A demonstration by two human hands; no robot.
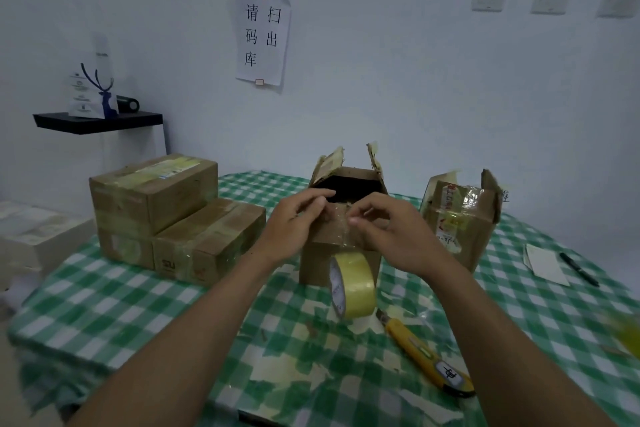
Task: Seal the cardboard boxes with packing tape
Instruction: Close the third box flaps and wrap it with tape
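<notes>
Pinching a glossy, crinkled strip of clear tape (341,224) at the near top edge of the small brown cardboard box (313,265), mid-table: left hand (294,218) and right hand (391,236), fingertips curled together. Ragged flaps (330,163) upright behind. Close before the box front, a squat yellowish tape roll (356,282); just beside, a smooth yellow plastic utility knife (422,354). Open green-checked cloth (156,305) near left; taped boxes (156,198) beyond.

Tape roll (351,284) before open box (341,218); knife (426,357) right of roll
</notes>
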